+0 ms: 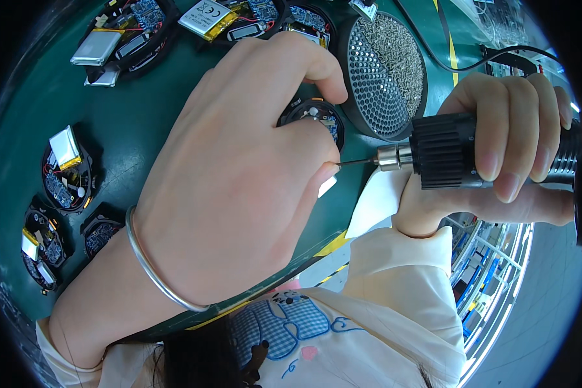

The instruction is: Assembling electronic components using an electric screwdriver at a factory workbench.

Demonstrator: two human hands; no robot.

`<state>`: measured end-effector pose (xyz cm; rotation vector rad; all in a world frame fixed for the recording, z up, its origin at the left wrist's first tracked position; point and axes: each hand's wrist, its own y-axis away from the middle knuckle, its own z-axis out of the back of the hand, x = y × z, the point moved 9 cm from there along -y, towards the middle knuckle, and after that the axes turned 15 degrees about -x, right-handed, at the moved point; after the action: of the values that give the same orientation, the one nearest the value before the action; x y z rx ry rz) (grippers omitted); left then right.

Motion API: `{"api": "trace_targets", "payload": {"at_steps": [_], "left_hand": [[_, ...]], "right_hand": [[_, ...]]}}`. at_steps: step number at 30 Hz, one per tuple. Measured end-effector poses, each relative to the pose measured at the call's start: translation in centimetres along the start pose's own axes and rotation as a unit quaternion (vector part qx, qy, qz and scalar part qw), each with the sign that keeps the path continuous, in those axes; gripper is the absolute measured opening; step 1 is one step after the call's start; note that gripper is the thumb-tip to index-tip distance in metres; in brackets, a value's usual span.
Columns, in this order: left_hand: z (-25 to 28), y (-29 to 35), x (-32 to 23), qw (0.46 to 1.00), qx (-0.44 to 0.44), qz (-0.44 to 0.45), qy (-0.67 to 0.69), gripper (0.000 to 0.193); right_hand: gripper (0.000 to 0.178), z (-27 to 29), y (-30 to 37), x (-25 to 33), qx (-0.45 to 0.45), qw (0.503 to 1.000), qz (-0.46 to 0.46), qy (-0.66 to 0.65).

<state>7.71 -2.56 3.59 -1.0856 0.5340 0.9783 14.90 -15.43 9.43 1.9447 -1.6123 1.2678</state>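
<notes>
My left hand (239, 142), with a silver bangle at its wrist, reaches across the middle, back upward and fingers bent. A round black module with a circuit board (313, 116) shows in the gap between its index finger and thumb; whether the fingers grip it is hidden. Under the thumb a small white piece (328, 186) peeks out. In my right hand (514, 132) a black electric screwdriver (443, 152) lies nearly level, fingers wrapped round its body. Its thin bit (355, 161) points left and meets my left thumb tip. Whatever sits at the bit's end is covered.
A round grey tray (378, 107) holds many small screws beside a perforated plate. Several black modules with silver batteries (97, 46) lie along the back and the left (64, 149) of the green table (136, 103). A black cable (459, 68) runs at the back right. White paper (375, 204) lies near the front edge.
</notes>
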Motion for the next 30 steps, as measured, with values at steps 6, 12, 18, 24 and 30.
{"api": "trace_targets", "payload": {"at_steps": [6, 12, 18, 24, 30], "left_hand": [[-0.2, 0.1, -0.2, 1.0, 0.024, -0.002, -0.007, 0.008], [-0.1, -0.1, -0.4, 0.997, -0.006, -0.029, -0.071, 0.008], [0.6, -0.1, -0.2, 0.997, -0.035, -0.02, -0.063, 0.015], [0.8, -0.8, -0.7, 0.997, -0.015, -0.042, -0.058, 0.016], [0.8, -0.5, -0.4, 0.998, -0.015, -0.028, -0.053, 0.018]], "right_hand": [[0.061, 0.3, 0.0, 0.0, 0.017, 1.0, 0.003, -0.011], [0.053, -0.2, 0.3, -0.8, 0.012, 1.0, -0.01, 0.009], [0.039, 1.7, 0.5, 0.2, 0.067, 0.989, 0.015, -0.128], [0.048, -0.1, 0.0, -0.5, 0.094, 0.993, -0.073, 0.025], [0.059, 0.6, 0.4, -0.1, 0.014, 1.0, -0.003, -0.021]]}}
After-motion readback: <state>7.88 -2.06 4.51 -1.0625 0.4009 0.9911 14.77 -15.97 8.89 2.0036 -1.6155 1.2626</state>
